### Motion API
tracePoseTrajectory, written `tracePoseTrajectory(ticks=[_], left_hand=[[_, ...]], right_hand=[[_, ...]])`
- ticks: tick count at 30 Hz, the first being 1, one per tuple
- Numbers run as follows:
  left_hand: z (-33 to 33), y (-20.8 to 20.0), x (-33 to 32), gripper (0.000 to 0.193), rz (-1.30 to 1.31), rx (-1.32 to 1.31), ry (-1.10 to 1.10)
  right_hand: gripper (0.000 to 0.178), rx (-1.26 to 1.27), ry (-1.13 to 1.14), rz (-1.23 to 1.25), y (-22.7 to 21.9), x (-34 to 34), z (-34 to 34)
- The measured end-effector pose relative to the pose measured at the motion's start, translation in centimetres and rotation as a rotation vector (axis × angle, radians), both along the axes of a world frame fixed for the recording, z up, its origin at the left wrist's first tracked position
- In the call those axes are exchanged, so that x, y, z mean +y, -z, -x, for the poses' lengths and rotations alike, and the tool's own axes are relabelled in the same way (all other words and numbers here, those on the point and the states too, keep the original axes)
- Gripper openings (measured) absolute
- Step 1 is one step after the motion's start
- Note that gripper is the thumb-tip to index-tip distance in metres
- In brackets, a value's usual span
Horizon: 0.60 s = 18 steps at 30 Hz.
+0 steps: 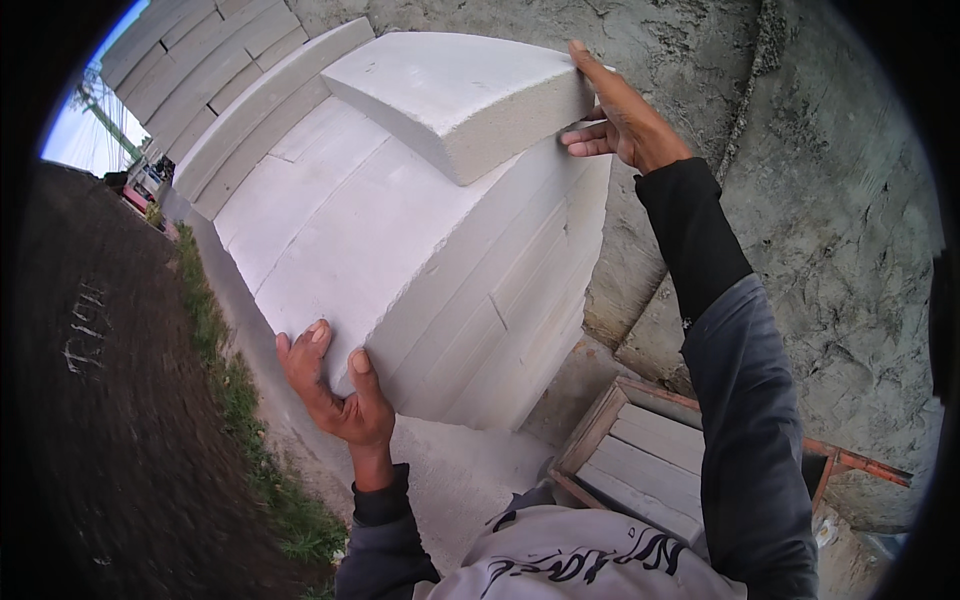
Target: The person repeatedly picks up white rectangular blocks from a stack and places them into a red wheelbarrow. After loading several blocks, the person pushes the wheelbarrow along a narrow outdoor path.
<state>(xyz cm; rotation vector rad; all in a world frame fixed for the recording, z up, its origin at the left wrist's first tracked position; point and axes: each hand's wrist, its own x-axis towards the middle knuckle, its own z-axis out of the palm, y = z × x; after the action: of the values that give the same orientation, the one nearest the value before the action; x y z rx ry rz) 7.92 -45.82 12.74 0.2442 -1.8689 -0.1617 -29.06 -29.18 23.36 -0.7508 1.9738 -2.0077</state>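
A pale, smooth lightweight building block (465,80) lies on top of a tall stack of similar blocks (340,220), turned at an angle to the row beneath it. My left hand (340,395) is at the stack's near left corner, fingers and thumb spread around the corner edge. At the right end, my right hand (630,125) is open, its thumb up by the upper block's corner and its fingers stretched along the side just below. Contact between the right fingertips and the block cannot be made out for certain.
A rough grey cement wall (830,150) rises on the right. Below it stands a wooden-edged box (600,430) with grey slabs inside. More blocks (215,60) are piled at the far left. A grass strip (235,400) borders a dark surface (130,350) on the left.
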Motion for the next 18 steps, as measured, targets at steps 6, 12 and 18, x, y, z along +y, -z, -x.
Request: tracePoseTrajectory(ticks=[6, 12, 18], left_hand=[[0.5, 0.2, -0.2, 0.033, 0.036, 0.043, 0.014], [0.4, -0.1, 0.1, 0.027, 0.048, 0.042, -0.012], [0.1, 0.1, -0.1, 0.026, 0.041, 0.039, -0.018]], right_hand=[[0.106, -0.006, -0.026, -0.042, -0.5, -0.5, -0.3], [0.086, -0.079, 0.019, 0.073, -0.3, -1.4, -0.8], [0.083, -0.111, 0.057, 0.098, 0.0, -0.5, -3.4]])
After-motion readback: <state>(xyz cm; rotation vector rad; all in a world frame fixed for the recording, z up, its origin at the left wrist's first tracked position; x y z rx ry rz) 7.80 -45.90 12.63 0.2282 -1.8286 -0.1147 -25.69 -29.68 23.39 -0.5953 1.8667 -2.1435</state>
